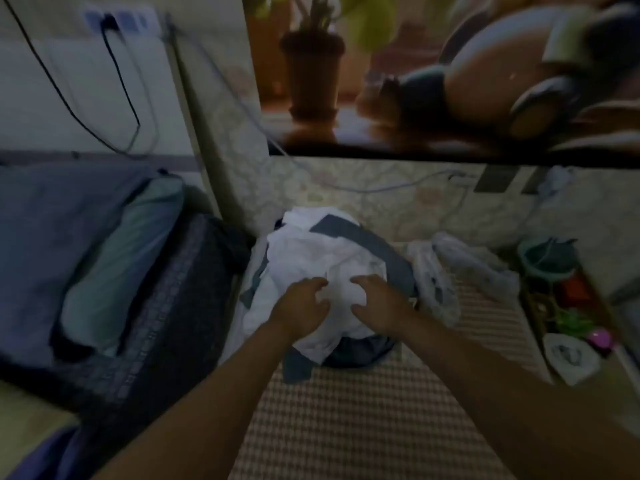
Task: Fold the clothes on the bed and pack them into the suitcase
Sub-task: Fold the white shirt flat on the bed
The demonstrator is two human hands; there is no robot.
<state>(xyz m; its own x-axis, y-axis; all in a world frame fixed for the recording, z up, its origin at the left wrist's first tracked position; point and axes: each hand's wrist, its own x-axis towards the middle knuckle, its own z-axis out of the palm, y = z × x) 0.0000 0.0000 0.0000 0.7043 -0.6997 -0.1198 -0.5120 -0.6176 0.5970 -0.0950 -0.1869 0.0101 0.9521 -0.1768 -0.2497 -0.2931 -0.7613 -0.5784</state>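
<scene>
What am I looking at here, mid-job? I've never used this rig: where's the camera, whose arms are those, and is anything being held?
No machine here: the grips are a person's two bare hands. The single picture comes from a camera worn on their head, looking down. The left hand and right hand lie on a white garment atop the clothes pile on the checked bed cover. Blur hides whether either grip pinches the cloth. At left, the open suitcase already holds folded pieces. Plastic bags lie to the right.

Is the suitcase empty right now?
No, the suitcase already holds a blue garment and a teal garment.
</scene>
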